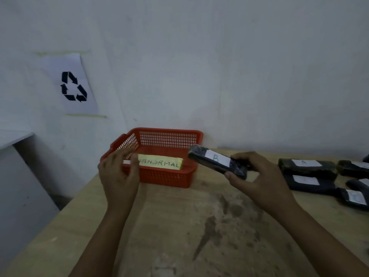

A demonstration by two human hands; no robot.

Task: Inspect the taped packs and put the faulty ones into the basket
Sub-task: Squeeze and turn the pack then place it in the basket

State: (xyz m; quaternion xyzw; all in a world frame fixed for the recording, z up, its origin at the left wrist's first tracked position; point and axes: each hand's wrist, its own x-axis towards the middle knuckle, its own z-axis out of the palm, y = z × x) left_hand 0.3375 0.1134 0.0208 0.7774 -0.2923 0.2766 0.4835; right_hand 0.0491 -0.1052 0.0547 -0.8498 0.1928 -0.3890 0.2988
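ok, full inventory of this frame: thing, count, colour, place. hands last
basket: 1, red mesh, table's far edge by the wall, yellow label reading ABNORMAL
held pack: 1, black, white B label, by the basket's right end
other packs: at least 5 in view, black with white labels, table right
table: 1, light wood, stained
recycling sign: 1, white paper, black symbol, wall left
left hand: 1, relaxed, in front of the basket, holding nothing
right hand: 1, grips held pack
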